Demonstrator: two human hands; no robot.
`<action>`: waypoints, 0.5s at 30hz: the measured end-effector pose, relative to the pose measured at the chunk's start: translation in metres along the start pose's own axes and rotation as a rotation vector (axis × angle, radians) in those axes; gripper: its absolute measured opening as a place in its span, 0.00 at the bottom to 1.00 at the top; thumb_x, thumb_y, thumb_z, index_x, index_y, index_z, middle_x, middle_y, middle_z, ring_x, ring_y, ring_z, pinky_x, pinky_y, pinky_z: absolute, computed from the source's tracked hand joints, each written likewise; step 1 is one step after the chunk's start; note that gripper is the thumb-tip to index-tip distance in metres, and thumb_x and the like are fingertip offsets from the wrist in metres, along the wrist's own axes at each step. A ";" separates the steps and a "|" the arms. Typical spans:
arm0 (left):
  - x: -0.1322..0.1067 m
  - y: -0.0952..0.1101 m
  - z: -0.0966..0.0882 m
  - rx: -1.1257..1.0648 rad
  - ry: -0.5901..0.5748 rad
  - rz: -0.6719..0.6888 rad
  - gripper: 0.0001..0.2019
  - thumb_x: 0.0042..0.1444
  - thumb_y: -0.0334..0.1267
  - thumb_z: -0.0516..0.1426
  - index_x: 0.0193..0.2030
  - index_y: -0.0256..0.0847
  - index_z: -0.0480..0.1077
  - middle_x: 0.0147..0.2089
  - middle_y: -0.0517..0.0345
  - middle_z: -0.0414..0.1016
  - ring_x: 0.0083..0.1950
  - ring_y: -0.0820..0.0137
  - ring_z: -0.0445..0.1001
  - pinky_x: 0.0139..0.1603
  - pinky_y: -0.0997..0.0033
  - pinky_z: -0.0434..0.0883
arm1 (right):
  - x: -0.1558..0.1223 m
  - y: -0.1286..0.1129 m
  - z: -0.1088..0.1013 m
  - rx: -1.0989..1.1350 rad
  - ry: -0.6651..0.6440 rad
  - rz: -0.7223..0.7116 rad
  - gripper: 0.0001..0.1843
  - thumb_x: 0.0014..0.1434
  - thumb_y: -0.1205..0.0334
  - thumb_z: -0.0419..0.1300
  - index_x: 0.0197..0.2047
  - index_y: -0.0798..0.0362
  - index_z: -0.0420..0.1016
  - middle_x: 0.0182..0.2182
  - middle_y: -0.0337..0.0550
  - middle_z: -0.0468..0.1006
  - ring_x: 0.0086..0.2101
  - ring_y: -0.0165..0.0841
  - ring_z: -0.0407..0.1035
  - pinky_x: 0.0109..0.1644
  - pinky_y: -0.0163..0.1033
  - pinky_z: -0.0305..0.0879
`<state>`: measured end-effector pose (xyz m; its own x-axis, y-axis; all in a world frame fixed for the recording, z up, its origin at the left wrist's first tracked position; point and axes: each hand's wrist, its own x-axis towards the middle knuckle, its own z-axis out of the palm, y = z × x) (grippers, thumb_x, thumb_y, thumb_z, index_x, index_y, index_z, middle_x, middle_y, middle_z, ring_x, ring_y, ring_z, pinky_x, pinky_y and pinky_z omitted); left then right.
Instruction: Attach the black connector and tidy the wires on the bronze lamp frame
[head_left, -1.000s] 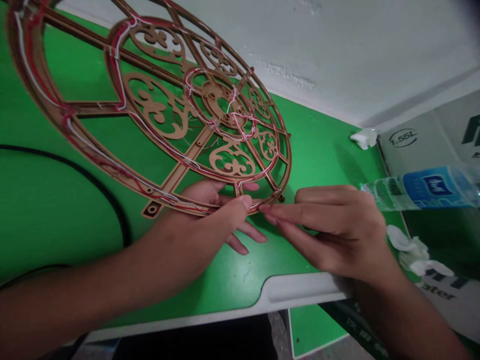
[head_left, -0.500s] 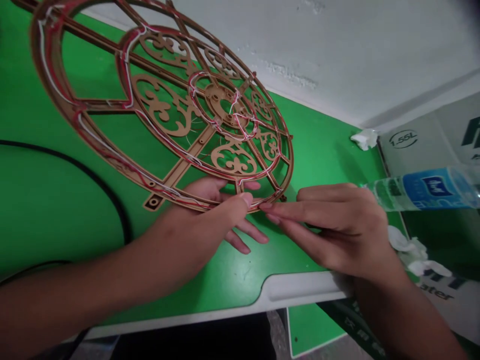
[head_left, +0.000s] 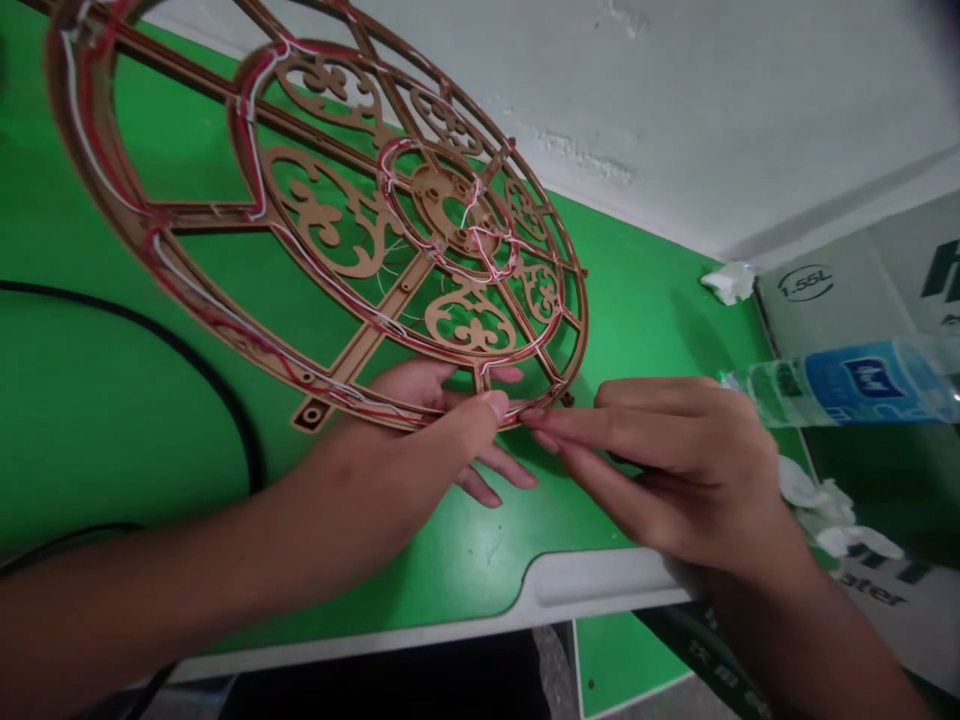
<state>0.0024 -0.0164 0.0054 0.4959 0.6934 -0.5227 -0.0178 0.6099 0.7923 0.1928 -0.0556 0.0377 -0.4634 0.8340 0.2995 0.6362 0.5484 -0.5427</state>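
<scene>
A large round brown openwork frame (head_left: 337,220) with scroll patterns is held tilted above the green table (head_left: 90,420). Thin red and white wires (head_left: 480,250) run along its ribs and rim. My left hand (head_left: 420,440) grips the frame's near rim, thumb on top and fingers underneath. My right hand (head_left: 660,460) has its fingers stretched together, their tips touching the rim right beside my left thumb; whether they pinch a wire is too small to tell.
A black cable (head_left: 187,360) curves over the table's left part. A lying water bottle (head_left: 847,385), crumpled white tissues (head_left: 817,500) and cardboard boxes (head_left: 847,290) are at the right. Another tissue (head_left: 727,282) lies by the white wall (head_left: 675,100). The table's white edge (head_left: 585,585) runs below my hands.
The frame shifted slightly right and up in view. Both hands stayed on the near rim in the same grip.
</scene>
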 end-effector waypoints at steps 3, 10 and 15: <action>-0.001 0.005 0.001 0.011 0.042 0.015 0.12 0.54 0.41 0.64 0.44 0.42 0.75 0.35 0.61 0.83 0.26 0.74 0.80 0.24 0.85 0.77 | -0.002 0.000 0.000 -0.044 0.002 -0.010 0.10 0.62 0.73 0.61 0.45 0.57 0.81 0.25 0.40 0.77 0.23 0.25 0.65 0.25 0.34 0.55; -0.002 0.007 0.000 0.000 0.017 0.019 0.14 0.53 0.41 0.64 0.47 0.43 0.75 0.46 0.58 0.84 0.28 0.74 0.81 0.24 0.84 0.77 | -0.003 -0.002 -0.001 -0.010 0.135 0.014 0.09 0.60 0.75 0.63 0.42 0.58 0.81 0.25 0.38 0.79 0.23 0.23 0.66 0.29 0.34 0.61; 0.000 -0.001 -0.003 0.012 -0.013 -0.014 0.16 0.55 0.47 0.61 0.49 0.45 0.72 0.47 0.54 0.84 0.34 0.67 0.84 0.27 0.79 0.80 | 0.000 -0.001 0.000 0.026 0.083 0.038 0.08 0.59 0.76 0.63 0.41 0.58 0.82 0.28 0.40 0.81 0.24 0.23 0.70 0.28 0.31 0.63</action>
<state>-0.0002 -0.0157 0.0034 0.5070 0.6796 -0.5302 0.0001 0.6150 0.7885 0.1922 -0.0561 0.0377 -0.3860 0.8567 0.3421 0.6354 0.5158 -0.5747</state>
